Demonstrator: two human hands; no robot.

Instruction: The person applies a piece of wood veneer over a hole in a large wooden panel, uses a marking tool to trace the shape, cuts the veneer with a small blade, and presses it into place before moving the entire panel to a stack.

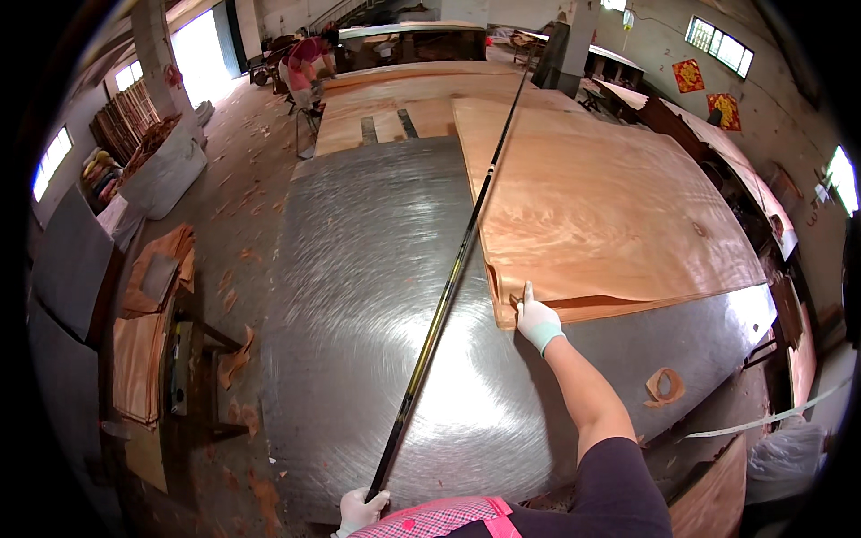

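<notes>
The wood sheet (592,197), probably light but easily split, suits an edge hold; the left hand's (361,511) fingers wrap the pole (454,269), while whether the right hand (538,323) pinches I cannot tell.

Red posters (689,76) near a window (720,47)
</notes>
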